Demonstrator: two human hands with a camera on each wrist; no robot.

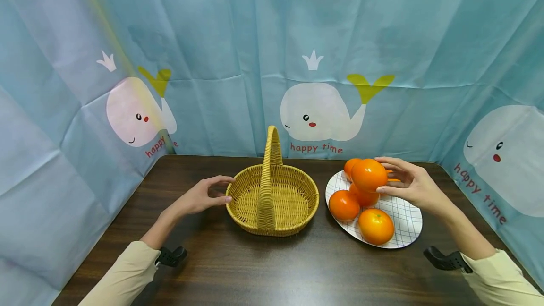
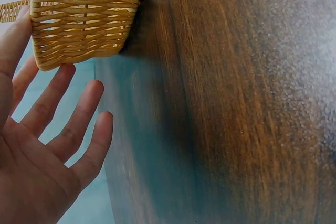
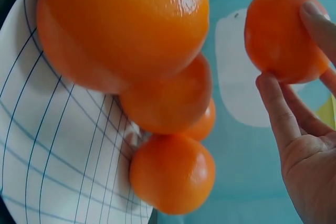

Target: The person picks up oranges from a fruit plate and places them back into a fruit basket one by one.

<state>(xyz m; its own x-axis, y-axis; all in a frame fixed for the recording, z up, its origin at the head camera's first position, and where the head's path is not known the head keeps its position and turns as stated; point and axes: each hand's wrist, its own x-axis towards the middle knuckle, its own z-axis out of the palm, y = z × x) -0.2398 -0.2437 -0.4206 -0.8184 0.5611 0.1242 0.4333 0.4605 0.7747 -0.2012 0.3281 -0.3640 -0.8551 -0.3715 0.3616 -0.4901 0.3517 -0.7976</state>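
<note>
My right hand (image 1: 414, 185) holds an orange (image 1: 369, 175) between thumb and fingertips, raised above the other fruit. In the right wrist view, this orange (image 3: 281, 35) hangs apart from the oranges on the plate. Beneath it, a round white plate (image 1: 408, 223) with thin blue grid lines carries several more oranges (image 1: 376, 226). My left hand (image 1: 199, 196) is at the left end of a yellow wicker basket (image 1: 276, 231), its fingertips touching the rim. In the left wrist view, the fingers are spread and fairly straight beside the basket (image 2: 86, 19). The basket holds nothing.
The basket's tall arched handle (image 1: 266, 192) rises across its middle. All of this stands on a dark wooden table (image 1: 272, 273). Behind and at the sides hangs a light blue curtain (image 1: 212, 37) with whale prints, close to the table's edges.
</note>
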